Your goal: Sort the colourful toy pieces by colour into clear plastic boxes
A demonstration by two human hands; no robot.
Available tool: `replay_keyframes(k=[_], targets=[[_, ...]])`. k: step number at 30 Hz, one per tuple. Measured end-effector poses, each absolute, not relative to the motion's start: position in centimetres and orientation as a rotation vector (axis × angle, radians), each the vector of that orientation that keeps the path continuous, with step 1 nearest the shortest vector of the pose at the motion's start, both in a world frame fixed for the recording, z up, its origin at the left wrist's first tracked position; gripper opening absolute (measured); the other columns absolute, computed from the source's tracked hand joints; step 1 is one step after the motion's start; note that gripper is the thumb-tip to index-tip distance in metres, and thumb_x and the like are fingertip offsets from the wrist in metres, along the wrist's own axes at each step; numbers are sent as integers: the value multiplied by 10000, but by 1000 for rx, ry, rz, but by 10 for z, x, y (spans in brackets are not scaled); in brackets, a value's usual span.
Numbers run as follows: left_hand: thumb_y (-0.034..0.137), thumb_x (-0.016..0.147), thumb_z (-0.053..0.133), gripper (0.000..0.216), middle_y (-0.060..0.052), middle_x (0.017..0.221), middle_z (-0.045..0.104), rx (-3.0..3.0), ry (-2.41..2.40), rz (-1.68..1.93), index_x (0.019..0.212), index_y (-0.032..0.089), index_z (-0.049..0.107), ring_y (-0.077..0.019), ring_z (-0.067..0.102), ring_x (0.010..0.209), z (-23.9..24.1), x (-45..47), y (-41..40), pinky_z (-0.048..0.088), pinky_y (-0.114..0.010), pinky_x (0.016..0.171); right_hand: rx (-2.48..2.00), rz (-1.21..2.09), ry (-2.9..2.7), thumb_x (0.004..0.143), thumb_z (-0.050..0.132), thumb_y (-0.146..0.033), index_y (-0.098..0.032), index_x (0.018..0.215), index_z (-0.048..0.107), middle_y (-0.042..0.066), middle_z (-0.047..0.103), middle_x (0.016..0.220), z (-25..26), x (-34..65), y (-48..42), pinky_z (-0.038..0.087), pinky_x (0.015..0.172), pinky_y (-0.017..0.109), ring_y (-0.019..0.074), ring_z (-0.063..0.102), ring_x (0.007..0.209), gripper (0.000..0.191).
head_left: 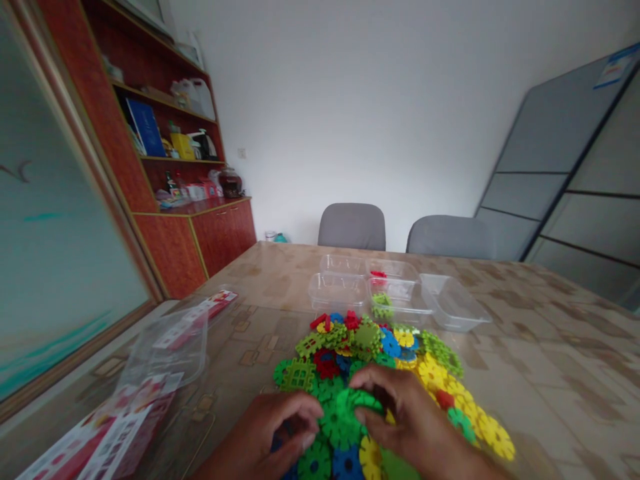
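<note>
A heap of flat plastic gear-shaped pieces [380,350] in green, yellow, blue and red lies on the table [550,347] in front of me. My left hand [273,433] curls its fingers against a green gear piece [345,417] at the near edge of the heap. My right hand [405,420] pinches the same green piece from the other side. Both hands meet over that piece, low in the view.
Several clear plastic tubs [340,292] stand behind the heap; one holds green pieces [383,305], another red ones [379,274]. A clear lid [167,347] and printed cartons [100,440] lie at the left. Two grey chairs [353,227] face the table's far side, with a wooden cabinet [200,233] at the left.
</note>
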State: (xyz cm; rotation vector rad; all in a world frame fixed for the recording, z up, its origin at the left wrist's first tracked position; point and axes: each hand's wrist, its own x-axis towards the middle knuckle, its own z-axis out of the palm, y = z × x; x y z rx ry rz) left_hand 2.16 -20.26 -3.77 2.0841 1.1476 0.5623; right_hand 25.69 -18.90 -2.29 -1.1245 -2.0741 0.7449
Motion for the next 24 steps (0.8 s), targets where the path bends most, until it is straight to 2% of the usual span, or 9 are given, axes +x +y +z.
replay_keyframes(k=[3, 5, 11, 15, 19, 24], targets=[[271, 890, 470, 162, 15, 844, 666, 2175, 1161, 541, 910, 237, 627, -136, 607, 766, -36, 20, -203, 430, -189, 688, -1207, 594, -1947, 786, 537, -304, -192, 875, 613, 14, 639, 730, -12, 295, -164, 455, 553, 254, 151, 570, 633, 161], [255, 883, 473, 159, 19, 843, 664, 2215, 1157, 531, 898, 238, 631, -135, 606, 774, -36, 20, -203, 423, -185, 698, -1274, 504, -1872, 815, 530, -382, -186, 906, 610, 27, 655, 767, -8, 331, -142, 468, 572, 259, 159, 584, 649, 231], [281, 903, 459, 184, 21, 807, 655, 2198, 1176, 555, 856, 226, 627, -132, 594, 746, -35, 20, -200, 411, -181, 682, -1706, 219, -1662, 741, 497, -543, -164, 907, 650, 76, 712, 783, -5, 438, -85, 463, 567, 292, 215, 628, 656, 441], [295, 909, 450, 200, 16, 789, 646, 2202, 1160, 560, 851, 220, 627, -134, 588, 734, -38, 20, -198, 404, -183, 667, -1837, 91, -1591, 684, 524, -545, -155, 859, 682, 81, 702, 676, -2, 468, -65, 406, 494, 300, 236, 616, 574, 456], [273, 901, 450, 189, 13, 780, 643, 2188, 1132, 564, 854, 215, 623, -133, 593, 726, -40, 18, -195, 401, -183, 660, -1888, 8, -1603, 667, 556, -480, -164, 788, 702, 69, 690, 630, -3, 469, -51, 373, 476, 286, 227, 609, 548, 368], [281, 909, 449, 196, 14, 773, 644, 2153, 1153, 569, 860, 210, 625, -128, 599, 717, -41, 15, -195, 403, -181, 658, -1887, -31, -1667, 714, 543, -483, -174, 836, 705, 65, 712, 697, -4, 461, -45, 401, 500, 269, 210, 631, 590, 370]])
